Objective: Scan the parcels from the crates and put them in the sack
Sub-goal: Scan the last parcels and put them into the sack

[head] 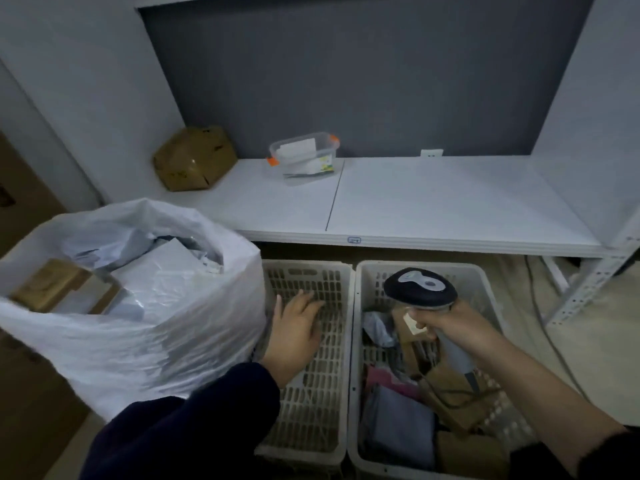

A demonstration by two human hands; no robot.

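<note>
Right hand (457, 323) grips scanner (420, 291) over full crate (367, 341); left hand (296, 327) hangs relaxed, empty, best reaching for a parcel (398, 424) label-up.

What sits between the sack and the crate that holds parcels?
In the head view, an empty crate lies between the sack and the parcel crate; the left hand is over it.

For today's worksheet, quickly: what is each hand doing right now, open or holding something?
Left hand: open, holding nothing, over the left crate.
Right hand: grips the scanner.
</note>
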